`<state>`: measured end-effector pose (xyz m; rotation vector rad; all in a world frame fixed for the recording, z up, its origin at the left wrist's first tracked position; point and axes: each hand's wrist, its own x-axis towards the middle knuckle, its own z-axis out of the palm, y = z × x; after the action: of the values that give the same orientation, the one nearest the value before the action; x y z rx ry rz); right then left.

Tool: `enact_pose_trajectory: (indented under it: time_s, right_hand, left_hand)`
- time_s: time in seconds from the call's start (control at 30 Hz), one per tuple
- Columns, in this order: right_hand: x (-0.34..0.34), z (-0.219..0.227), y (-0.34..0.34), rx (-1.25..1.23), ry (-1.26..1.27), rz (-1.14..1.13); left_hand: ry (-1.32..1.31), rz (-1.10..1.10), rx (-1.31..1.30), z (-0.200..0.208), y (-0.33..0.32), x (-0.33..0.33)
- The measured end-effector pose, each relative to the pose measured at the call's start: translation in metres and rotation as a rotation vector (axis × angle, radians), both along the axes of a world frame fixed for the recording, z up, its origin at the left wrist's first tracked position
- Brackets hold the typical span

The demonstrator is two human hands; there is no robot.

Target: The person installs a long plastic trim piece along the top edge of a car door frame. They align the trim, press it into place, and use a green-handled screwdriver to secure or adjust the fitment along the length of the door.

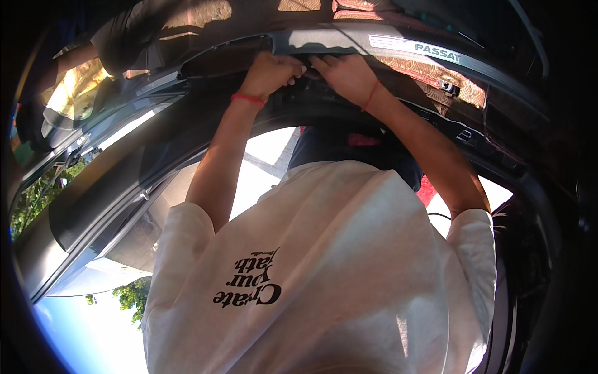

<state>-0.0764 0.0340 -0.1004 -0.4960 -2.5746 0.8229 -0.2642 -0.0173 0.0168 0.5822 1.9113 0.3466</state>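
Both of my arms reach up to the dark car trim (299, 40) along a door sill. My left hand (269, 73) is closed, its fingers curled in at the trim's edge beside a dark recess. Just to its right, my right hand (347, 76) has bent fingers pressed together at the same edge. A small gap separates the two sets of fingertips. Shadow hides what the fingers grip, if anything. A red cord bracelet circles each wrist.
A pale sill plate (405, 47) with lettering runs to the right of my hands. Beyond it lie reddish-brown patterned surfaces (367, 15). A small metallic piece (448, 88) sits at the right. Dark curved car bodywork (118, 168) spans the left, with bright ground below my arms.
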Motion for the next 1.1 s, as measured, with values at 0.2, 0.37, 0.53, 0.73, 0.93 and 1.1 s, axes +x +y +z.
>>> enact_pose_trajectory:
  time_s: [0.2, 0.37, 0.53, 0.73, 0.93, 1.1]
  right_hand:
    - [0.000, 0.000, 0.000, -0.012, 0.056, 0.003]
    - [-0.003, 0.001, 0.000, -0.029, 0.105, -0.013]
    - [-0.004, -0.001, -0.003, -0.001, 0.080, -0.043]
    - [-0.005, -0.005, -0.005, 0.068, 0.082, -0.056]
    - [-0.005, -0.003, -0.005, 0.048, 0.060, -0.070]
    - [-0.002, -0.006, -0.006, -0.055, 0.084, -0.048]
  left_hand:
    - [0.029, 0.013, -0.024, -0.002, 0.003, -0.001]
    - [0.058, -0.005, 0.054, -0.010, -0.003, -0.003]
    - [0.080, -0.015, 0.045, -0.011, -0.004, -0.003]
    - [0.100, -0.060, 0.043, -0.007, -0.006, -0.002]
    - [0.120, -0.056, 0.030, -0.007, -0.005, -0.003]
    - [0.082, -0.055, 0.059, -0.009, -0.008, -0.005]
